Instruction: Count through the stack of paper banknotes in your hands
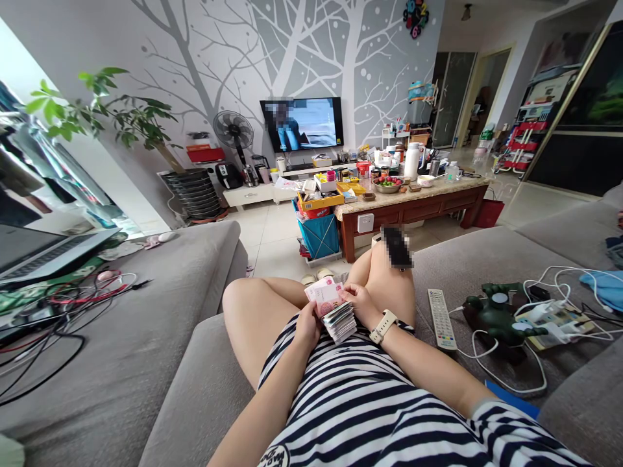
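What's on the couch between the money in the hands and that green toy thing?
In the head view, a white remote control lies on the sofa between the banknotes and the green toy.

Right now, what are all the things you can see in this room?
Stack of pink paper banknotes: one, pink and white, in both hands over the lap.
Dark phone: one, black, on the right knee.
White remote control: one, on the grey sofa.
Dark green toy: one, among white cables, sofa right.
Wooden coffee table: one, brown, cluttered, centre.
Flat television: one, on the tree-painted wall.
Black fan: one, left of television.
Left hand: holds the stack.
Right hand: fingers on the top note, pale watch at the wrist.
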### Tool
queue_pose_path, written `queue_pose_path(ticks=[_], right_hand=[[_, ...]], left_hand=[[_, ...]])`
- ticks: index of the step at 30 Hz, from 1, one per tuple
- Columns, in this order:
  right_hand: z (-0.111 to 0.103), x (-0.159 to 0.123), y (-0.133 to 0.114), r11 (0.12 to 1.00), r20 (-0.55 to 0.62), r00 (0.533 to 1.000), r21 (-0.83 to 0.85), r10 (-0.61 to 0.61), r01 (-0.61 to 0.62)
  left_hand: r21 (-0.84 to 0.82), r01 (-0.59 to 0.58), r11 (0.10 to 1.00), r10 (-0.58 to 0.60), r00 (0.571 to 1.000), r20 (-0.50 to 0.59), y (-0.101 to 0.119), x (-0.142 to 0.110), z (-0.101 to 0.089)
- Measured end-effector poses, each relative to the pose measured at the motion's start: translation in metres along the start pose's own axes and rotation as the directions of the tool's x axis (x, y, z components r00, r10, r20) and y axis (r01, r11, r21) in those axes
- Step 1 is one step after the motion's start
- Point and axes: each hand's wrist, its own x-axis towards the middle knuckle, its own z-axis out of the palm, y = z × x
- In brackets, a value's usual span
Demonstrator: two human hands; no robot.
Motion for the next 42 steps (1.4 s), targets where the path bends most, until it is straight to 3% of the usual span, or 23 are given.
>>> queue_pose_path(ticks=[42], right_hand=[[0.0009,-0.0002,-0.0033,0.999,-0.008,1.0,-0.046,-0.005,0.005]], left_hand=[[0.02,0.009,1.0,-0.01,1.0,0.027,0.0045,-0.0077,0.0048]])
